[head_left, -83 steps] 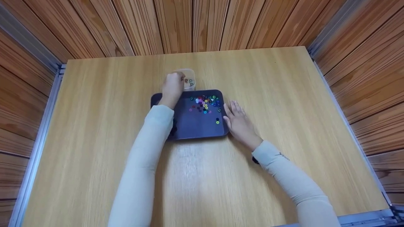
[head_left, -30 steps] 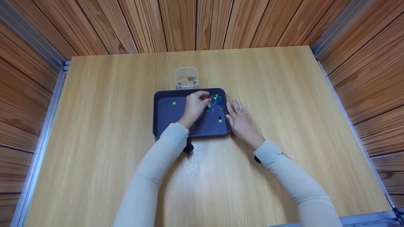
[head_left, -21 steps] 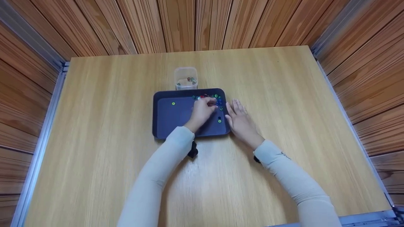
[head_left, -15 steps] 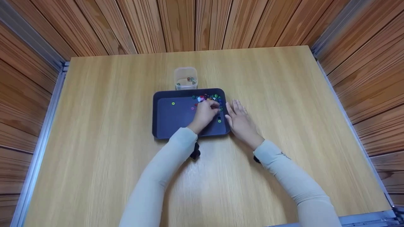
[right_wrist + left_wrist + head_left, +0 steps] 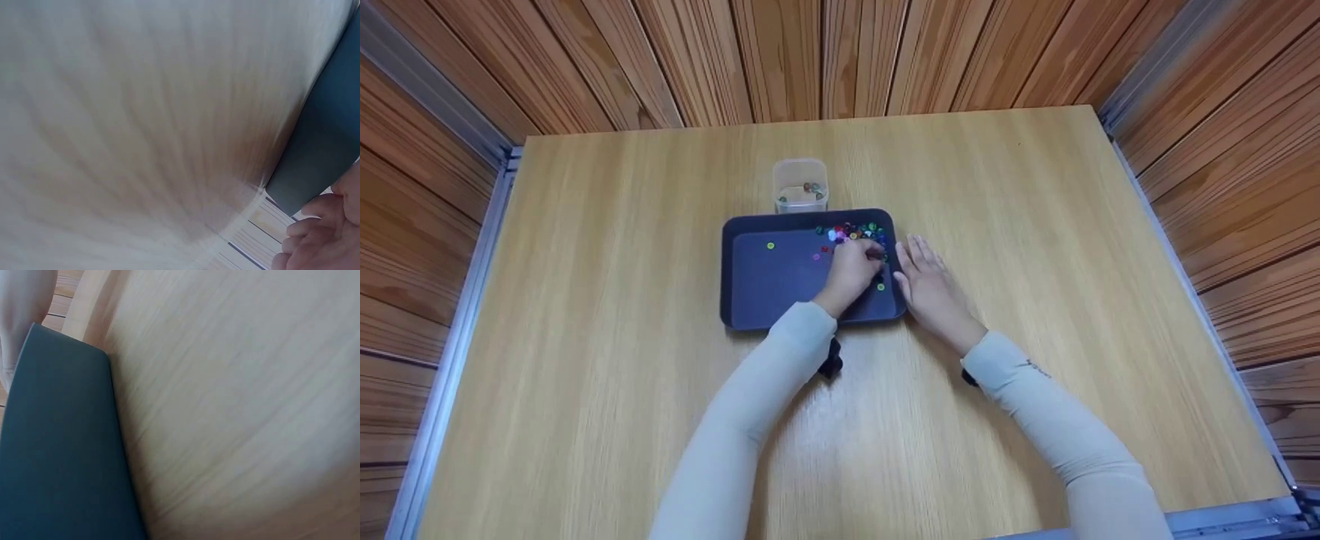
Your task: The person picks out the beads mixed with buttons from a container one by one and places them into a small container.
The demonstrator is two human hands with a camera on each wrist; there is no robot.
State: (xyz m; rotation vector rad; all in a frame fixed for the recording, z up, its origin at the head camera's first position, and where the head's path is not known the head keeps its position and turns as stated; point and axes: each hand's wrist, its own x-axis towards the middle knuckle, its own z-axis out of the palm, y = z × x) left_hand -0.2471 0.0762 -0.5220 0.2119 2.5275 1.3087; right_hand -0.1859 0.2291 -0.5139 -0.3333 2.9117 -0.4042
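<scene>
My left hand (image 5: 851,270) reaches into the dark blue tray (image 5: 765,292), fingers bent down at the heap of small, round, many-coloured pieces (image 5: 844,232), like beads or buttons. Its fingertips are partly hidden, so whether they pinch a piece cannot be seen. One yellow piece (image 5: 770,245) lies apart at the tray's left; another yellow piece (image 5: 880,287) is near its right wall. Flat beside the tray, my right hand (image 5: 934,292) has straight fingers, the nearest at the right rim. The tray's outer wall (image 5: 62,439) fills part of the left wrist view.
Behind the tray stands a clear plastic box (image 5: 800,171) with several small pieces in it. Both stand on a light wooden table (image 5: 600,300), bounded by wood-plank walls (image 5: 855,60) and metal rails (image 5: 450,352).
My left hand has come from the clear box back to the heap, then slid right and slightly towards me across it, fingers curling in more. The right hand stays beside the tray.
</scene>
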